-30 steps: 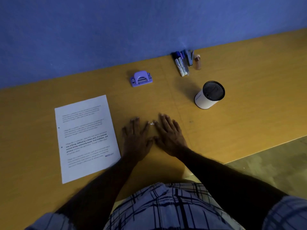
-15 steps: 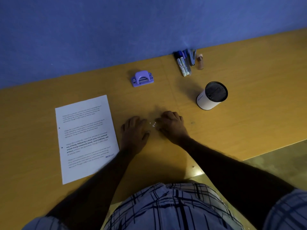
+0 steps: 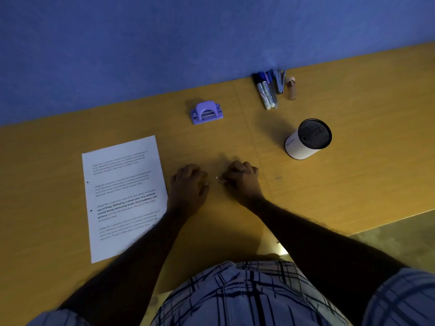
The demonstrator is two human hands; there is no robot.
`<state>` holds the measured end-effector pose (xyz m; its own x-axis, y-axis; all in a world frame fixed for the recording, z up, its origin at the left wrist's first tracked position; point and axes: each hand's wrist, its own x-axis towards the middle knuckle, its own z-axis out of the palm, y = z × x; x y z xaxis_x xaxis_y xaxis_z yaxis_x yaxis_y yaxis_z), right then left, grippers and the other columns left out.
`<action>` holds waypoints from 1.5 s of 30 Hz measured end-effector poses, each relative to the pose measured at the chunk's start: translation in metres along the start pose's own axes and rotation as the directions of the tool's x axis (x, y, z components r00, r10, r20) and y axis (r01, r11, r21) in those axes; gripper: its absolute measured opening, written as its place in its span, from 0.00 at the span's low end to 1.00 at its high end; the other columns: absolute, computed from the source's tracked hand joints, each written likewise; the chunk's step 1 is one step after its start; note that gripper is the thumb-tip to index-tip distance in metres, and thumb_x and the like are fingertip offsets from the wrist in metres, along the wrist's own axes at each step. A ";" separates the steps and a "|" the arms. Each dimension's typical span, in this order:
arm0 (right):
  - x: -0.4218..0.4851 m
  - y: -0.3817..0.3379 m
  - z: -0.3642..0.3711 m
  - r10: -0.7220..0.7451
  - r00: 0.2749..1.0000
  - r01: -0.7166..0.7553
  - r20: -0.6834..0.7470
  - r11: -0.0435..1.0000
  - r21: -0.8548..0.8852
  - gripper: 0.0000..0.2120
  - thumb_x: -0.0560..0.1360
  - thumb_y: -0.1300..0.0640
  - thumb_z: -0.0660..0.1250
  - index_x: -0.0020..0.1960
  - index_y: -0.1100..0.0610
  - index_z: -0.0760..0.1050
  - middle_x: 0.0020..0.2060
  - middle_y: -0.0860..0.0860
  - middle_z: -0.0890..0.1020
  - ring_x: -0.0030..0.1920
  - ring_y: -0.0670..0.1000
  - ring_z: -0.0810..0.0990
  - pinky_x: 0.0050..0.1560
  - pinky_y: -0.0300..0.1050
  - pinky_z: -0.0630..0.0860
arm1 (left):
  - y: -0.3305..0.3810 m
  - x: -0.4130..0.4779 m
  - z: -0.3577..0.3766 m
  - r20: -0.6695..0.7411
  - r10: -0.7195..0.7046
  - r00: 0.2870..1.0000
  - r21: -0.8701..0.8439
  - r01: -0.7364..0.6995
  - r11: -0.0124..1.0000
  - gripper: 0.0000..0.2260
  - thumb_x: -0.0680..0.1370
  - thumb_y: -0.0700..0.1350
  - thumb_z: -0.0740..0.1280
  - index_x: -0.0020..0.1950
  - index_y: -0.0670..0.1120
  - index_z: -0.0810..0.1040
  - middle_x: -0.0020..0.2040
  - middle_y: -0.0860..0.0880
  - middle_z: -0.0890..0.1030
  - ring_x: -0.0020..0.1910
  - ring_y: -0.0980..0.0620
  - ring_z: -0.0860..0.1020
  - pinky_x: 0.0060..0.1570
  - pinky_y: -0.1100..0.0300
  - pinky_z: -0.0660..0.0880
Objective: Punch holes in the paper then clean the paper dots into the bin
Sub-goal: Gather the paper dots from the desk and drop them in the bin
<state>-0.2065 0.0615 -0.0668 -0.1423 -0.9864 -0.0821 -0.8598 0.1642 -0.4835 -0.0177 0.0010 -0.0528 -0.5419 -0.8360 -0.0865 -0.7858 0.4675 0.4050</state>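
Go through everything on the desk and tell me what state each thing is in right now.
Paper: flat, holes punched along its left edge.
Hole punch: set down, untouched.
Bin: upright, open top.
Paper dots: loose between the hands.
Left hand: fingers curled, on the desk.
Right hand: fingers curled beside the dots.
Markers: capped, lying flat.

Lilac hole punch [image 3: 206, 112] on an ochre wood-grain worktop [image 3: 353, 109]; white paper [image 3: 123, 196] with black print; tiny white paper dots [image 3: 218, 178]; white bin [image 3: 306, 141] — black mesh top; blue wall [image 3: 164, 43]; plaid shirt [image 3: 247, 295] — pale with dark lines.
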 end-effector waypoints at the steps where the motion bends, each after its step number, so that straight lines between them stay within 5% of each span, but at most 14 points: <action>1: 0.002 -0.001 0.001 -0.005 1.000 0.005 0.007 1.000 -0.019 0.09 0.75 0.48 0.68 0.53 0.48 0.81 0.55 0.49 0.76 0.56 0.53 0.70 0.55 0.51 0.60 | 0.000 0.000 0.000 0.002 0.001 1.000 0.003 -0.001 1.000 0.15 0.76 0.52 0.64 0.60 0.49 0.77 0.64 0.48 0.73 0.65 0.47 0.69 0.62 0.49 0.66; 9: 0.009 -0.011 0.006 0.026 0.991 0.000 0.128 0.981 -0.195 0.15 0.79 0.48 0.59 0.58 0.56 0.76 0.59 0.55 0.72 0.58 0.57 0.69 0.58 0.56 0.63 | 0.006 0.008 0.000 -0.008 -0.011 1.000 0.017 0.011 1.000 0.11 0.76 0.52 0.65 0.55 0.49 0.79 0.58 0.47 0.75 0.59 0.45 0.72 0.56 0.49 0.69; 15: 0.002 0.007 -0.019 0.217 0.969 -0.229 0.114 0.968 0.106 0.10 0.81 0.53 0.59 0.55 0.57 0.74 0.56 0.55 0.74 0.57 0.56 0.71 0.58 0.56 0.66 | 0.014 0.013 0.009 0.007 -0.034 0.999 -0.014 0.034 0.999 0.12 0.76 0.54 0.65 0.55 0.51 0.79 0.57 0.48 0.75 0.59 0.46 0.72 0.57 0.49 0.67; 21: -0.013 0.019 -0.042 0.252 0.966 -0.258 0.061 0.925 0.278 0.09 0.80 0.58 0.61 0.46 0.63 0.74 0.47 0.58 0.76 0.50 0.57 0.73 0.51 0.61 0.72 | 0.024 0.020 0.011 -0.023 -0.076 0.997 0.009 0.076 0.997 0.10 0.75 0.54 0.67 0.53 0.52 0.81 0.55 0.49 0.77 0.57 0.47 0.73 0.54 0.51 0.68; 29: -0.030 0.018 -0.063 0.138 0.988 -0.103 -0.076 0.931 0.349 0.08 0.79 0.64 0.63 0.43 0.66 0.75 0.40 0.54 0.75 0.44 0.51 0.70 0.47 0.54 0.71 | 0.032 0.025 0.011 -0.030 -0.060 0.998 0.034 0.061 0.998 0.08 0.76 0.49 0.68 0.50 0.48 0.82 0.57 0.48 0.73 0.58 0.46 0.71 0.58 0.50 0.64; 37: -0.028 0.036 -0.128 0.107 0.955 0.002 -0.277 0.931 0.364 0.10 0.79 0.64 0.64 0.41 0.53 0.68 0.37 0.48 0.70 0.41 0.50 0.68 0.43 0.43 0.63 | 0.032 0.035 0.011 0.082 -0.054 0.995 0.076 0.048 0.996 0.07 0.77 0.48 0.65 0.50 0.46 0.80 0.61 0.46 0.71 0.60 0.45 0.69 0.60 0.46 0.64; 40: -0.022 0.059 -0.155 0.142 0.934 -0.028 -0.328 0.944 0.330 0.07 0.78 0.64 0.63 0.41 0.61 0.71 0.39 0.54 0.72 0.42 0.53 0.69 0.43 0.46 0.64 | 0.032 0.045 0.003 0.055 -0.130 0.990 -0.076 0.134 0.988 0.08 0.78 0.48 0.65 0.50 0.45 0.80 0.59 0.44 0.74 0.59 0.44 0.72 0.58 0.47 0.65; 45: -0.004 0.101 -0.196 0.160 0.927 -0.089 -0.339 0.972 0.216 0.14 0.78 0.65 0.62 0.36 0.56 0.65 0.31 0.49 0.63 0.36 0.53 0.64 0.39 0.48 0.61 | 0.065 0.081 -0.027 -0.045 -0.151 0.987 -0.436 0.117 0.892 0.06 0.78 0.44 0.67 0.47 0.41 0.80 0.49 0.42 0.80 0.50 0.42 0.79 0.53 0.47 0.75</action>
<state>-0.3888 0.0814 0.0553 -0.4353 -0.8891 0.1418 -0.7178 0.2477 -0.6507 -0.1049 -0.0438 -0.0092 -0.4029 -0.9091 -0.1057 -0.6346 0.1943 0.7480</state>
